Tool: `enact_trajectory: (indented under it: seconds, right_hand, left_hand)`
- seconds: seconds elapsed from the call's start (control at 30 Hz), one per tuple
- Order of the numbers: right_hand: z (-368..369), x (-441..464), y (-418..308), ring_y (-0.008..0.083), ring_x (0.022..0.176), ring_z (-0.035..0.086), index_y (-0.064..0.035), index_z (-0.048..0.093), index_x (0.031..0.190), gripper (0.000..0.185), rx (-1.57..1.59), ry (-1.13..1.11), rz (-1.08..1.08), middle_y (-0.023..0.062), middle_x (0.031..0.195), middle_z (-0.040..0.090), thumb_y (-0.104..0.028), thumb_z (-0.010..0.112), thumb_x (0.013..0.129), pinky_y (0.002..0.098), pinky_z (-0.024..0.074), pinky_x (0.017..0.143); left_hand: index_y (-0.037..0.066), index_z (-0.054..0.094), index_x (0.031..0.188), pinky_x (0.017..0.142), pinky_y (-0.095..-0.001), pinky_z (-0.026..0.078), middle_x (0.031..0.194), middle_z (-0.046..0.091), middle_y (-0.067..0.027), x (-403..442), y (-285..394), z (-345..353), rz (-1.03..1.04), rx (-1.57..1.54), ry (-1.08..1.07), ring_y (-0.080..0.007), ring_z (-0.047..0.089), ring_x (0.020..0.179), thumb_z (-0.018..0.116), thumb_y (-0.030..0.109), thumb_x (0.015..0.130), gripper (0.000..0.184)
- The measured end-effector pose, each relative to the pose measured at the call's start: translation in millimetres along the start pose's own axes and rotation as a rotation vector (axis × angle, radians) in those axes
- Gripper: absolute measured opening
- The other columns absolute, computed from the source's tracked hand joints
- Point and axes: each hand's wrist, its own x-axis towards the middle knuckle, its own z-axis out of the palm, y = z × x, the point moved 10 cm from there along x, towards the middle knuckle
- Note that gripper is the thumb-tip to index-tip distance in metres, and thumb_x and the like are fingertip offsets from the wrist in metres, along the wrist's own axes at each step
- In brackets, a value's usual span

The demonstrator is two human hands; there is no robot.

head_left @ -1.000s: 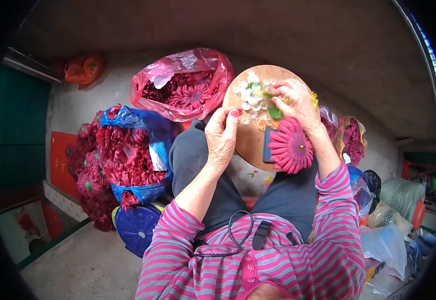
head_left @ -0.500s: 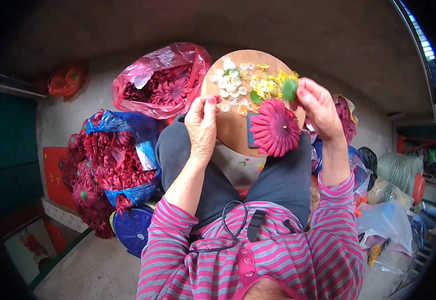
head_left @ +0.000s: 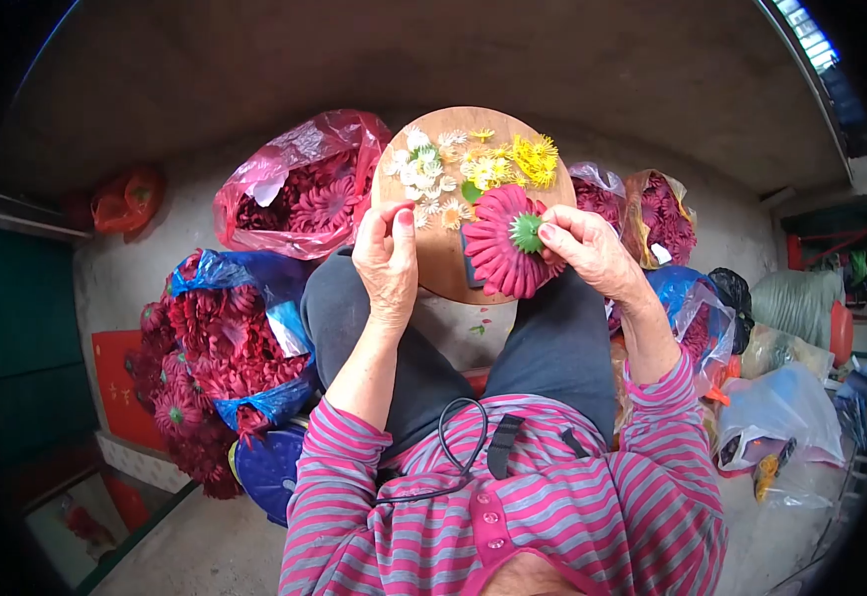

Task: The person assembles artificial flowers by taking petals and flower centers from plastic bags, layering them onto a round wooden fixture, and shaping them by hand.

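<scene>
A dark red artificial flower (head_left: 503, 243) overlaps the near right of the round wooden board (head_left: 438, 283). In its middle sits a toothed green calyx (head_left: 526, 232). My right hand (head_left: 597, 253) reaches in from the right, closed, its thumb and forefinger pinching at the calyx's edge. To the left of the board my left hand (head_left: 386, 260) is closed too, thumb tip near the forefinger; whatever may be between them is too small to make out. A dark flat object (head_left: 472, 260) shows partly from under the flower.
White flower pieces (head_left: 421, 171) and yellow ones (head_left: 533, 159) lie on the board. A pink bag (head_left: 244, 194) and a blue bag (head_left: 279, 273) of red flowers stand left, above a blue stool (head_left: 269, 467). More filled bags (head_left: 642, 223) and clear plastic (head_left: 781, 412) are at right.
My right hand has brought the green calyx down and left, onto the flower's middle. The flower has shifted left and up in view. My left hand remains pinched.
</scene>
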Motion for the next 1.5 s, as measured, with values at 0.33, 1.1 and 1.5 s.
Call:
enact_trajectory:
  seconds: [0.33, 1.1, 1.5]
  right_hand:
    - [1.7, 1.6, -3.9, 0.0082, 0.066, 0.05, -0.0031, 0.061, 0.089, 0.009, -0.217, -0.079, -0.049, -0.0007, 0.076, 0.056, -0.012, 0.057, 0.089, 0.0198, 0.041, 0.061]
    - [-4.7, -17.3, -10.8, 0.0136, 0.084, 0.056, -0.0005, 0.063, 0.105, 0.018, -0.136, 0.195, -0.264, 0.0055, 0.095, 0.061, -0.004, 0.059, 0.088, 0.0228, 0.0448, 0.077]
    - [-53.0, -93.6, 66.7, 0.0141, 0.092, 0.057, 0.0001, 0.054, 0.124, 0.033, 0.024, 0.613, -0.114, 0.008, 0.109, 0.062, -0.018, 0.047, 0.098, 0.0237, 0.0446, 0.084]
  left_hand:
    - [0.002, 0.062, 0.098, 0.08, -0.0264, 0.045, 0.099, 0.062, -0.0088, -7.7, 29.6, 12.0, 0.234, 0.149, -0.045, -0.019, 0.057, 0.088, 0.061, 0.005, 0.084, 0.014]
    - [0.007, 0.065, 0.096, 0.088, -0.0386, 0.041, 0.103, 0.062, -0.006, -42.7, 70.0, 94.9, 0.575, 0.278, -0.331, -0.0244, 0.057, 0.09, 0.073, 0.017, 0.072, 0.027]
    - [0.007, 0.059, 0.102, 0.082, -0.0364, 0.044, 0.096, 0.058, -0.0089, -45.4, 145.1, 90.1, 0.829, 0.164, -0.069, -0.0276, 0.055, 0.085, 0.068, 0.014, 0.07, 0.034]
